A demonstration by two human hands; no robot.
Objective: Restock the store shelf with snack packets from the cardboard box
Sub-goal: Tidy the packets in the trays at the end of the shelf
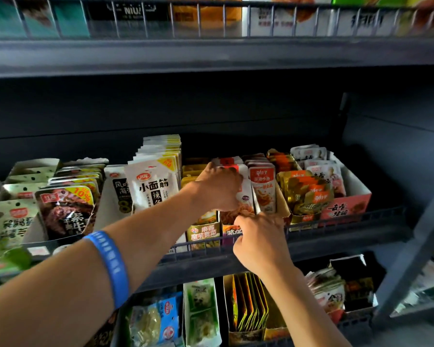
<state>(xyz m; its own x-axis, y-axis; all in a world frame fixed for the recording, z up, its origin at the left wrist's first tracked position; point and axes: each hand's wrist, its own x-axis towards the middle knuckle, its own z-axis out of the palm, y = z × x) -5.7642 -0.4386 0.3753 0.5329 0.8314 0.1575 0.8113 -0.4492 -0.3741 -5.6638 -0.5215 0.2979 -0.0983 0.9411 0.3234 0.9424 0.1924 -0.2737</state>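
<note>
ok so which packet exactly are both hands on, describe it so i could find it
On the middle shelf, find the tall white packets with big black lettering, then go right past the yellow row. The packet held between the left hand and right hand is white with a red top corner and reddish shreds pictured low down, left of the orange-topped fish packets.

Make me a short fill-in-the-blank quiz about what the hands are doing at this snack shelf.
1. The left hand grips a white and ____ packet.
2. The wristband on the left arm is ____.
3. The right hand is at the shelf's front ____.

Missing words: red; blue; rail
</note>
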